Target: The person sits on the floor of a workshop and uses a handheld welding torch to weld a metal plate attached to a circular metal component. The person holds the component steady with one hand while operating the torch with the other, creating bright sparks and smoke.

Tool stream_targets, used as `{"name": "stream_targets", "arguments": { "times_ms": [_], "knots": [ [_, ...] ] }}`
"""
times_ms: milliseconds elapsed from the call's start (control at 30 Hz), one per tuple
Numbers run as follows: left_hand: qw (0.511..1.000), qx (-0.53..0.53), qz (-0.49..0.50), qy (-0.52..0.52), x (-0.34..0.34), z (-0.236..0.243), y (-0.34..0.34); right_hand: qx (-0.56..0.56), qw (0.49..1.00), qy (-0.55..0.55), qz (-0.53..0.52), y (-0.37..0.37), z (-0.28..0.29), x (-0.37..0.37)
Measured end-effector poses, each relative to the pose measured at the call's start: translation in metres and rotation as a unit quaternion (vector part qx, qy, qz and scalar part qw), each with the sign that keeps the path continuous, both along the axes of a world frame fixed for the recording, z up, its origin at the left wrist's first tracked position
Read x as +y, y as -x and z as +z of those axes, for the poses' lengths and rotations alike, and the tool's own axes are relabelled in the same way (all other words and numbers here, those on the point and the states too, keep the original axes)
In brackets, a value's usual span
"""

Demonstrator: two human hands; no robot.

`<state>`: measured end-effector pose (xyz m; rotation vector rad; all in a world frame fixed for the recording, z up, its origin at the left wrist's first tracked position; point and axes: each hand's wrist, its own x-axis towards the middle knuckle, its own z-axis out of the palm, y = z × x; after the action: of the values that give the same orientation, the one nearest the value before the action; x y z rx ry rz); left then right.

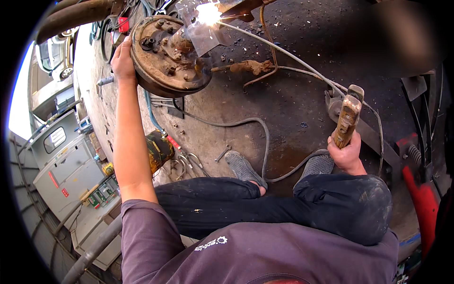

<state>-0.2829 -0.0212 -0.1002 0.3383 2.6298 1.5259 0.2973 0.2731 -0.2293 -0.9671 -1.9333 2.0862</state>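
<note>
My left hand (124, 62) is curled round the left rim of a rusty, dirt-caked brake drum assembly (165, 59), which has bolts on its face. At lower right my right hand (347, 154) grips a worn, brownish welding electrode holder (347, 118). A long, thin welding electrode (283, 51) runs from its jaws up to the left. At the electrode's far tip a bright white arc (208, 14) throws sparks beside the drum's hub. Glare hides the exact point of contact. A grey metal plate (206, 40) sits just under the arc.
A grey cable (231, 124) snakes over the stained floor past my shoes. A small wrench (223, 153) and a yellow-black machine (158, 149) are near my left forearm. Red metalwork (421, 201) stands at right, a grey cabinet (66, 175) at left. The upper right is blurred.
</note>
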Motion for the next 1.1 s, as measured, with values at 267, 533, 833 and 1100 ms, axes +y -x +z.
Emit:
{"name": "stream_targets", "arguments": {
  "times_ms": [267,533,833,1100],
  "knots": [
    [1.000,0.008,-0.008,-0.008,0.003,0.002,-0.005,-0.010,1.000,0.002,0.008,0.004,0.005,0.001],
    [1.000,0.013,-0.003,0.009,-0.004,0.001,0.003,0.001,0.999,-0.030,0.028,0.002,0.003,0.002],
    [1.000,0.017,-0.016,0.001,-0.010,0.004,0.008,0.001,1.000,-0.009,0.023,0.002,0.002,0.003],
    [1.000,0.006,0.003,0.019,0.000,0.004,-0.002,-0.004,1.000,-0.015,0.007,0.002,0.001,0.001]
  ]
}}
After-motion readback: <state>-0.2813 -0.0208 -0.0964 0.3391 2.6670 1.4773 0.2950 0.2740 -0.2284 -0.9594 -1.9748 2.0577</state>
